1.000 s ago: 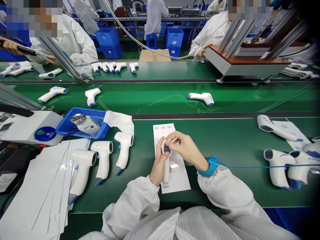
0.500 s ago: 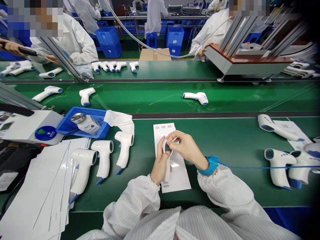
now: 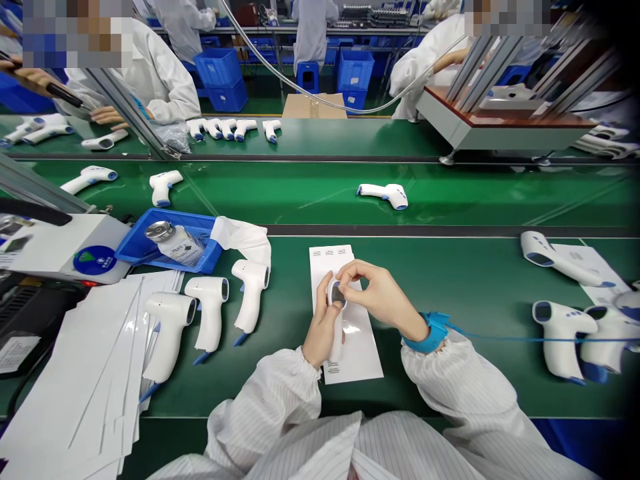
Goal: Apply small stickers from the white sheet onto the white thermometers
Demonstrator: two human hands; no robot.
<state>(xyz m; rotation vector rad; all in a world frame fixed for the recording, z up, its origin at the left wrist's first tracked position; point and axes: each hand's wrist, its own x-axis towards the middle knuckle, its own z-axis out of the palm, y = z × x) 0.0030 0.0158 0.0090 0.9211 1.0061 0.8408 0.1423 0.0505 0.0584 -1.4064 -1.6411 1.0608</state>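
Observation:
My left hand is closed around a white infrared thermometer, its dark oval display end facing up. My right hand has thumb and forefinger pinched together at the display's edge. Whatever lies between those fingertips is too small to make out. A blue wrist strap with a thin cord circles my right wrist. Beneath both hands lies a white printed sheet. To the left, several white thermometers stand on the bench, the nearest thermometer beside a piece of white cloth.
A blue tray holding a metal-capped bottle sits at left, above a stack of white sheets. More thermometers lie at right. Beyond runs a green conveyor carrying several thermometers. Co-workers in white coats stand across it.
My right hand has shifted slightly right at the display, which now shows darker. Thermometers on the conveyor have moved a little left. The camera view has shifted slightly.

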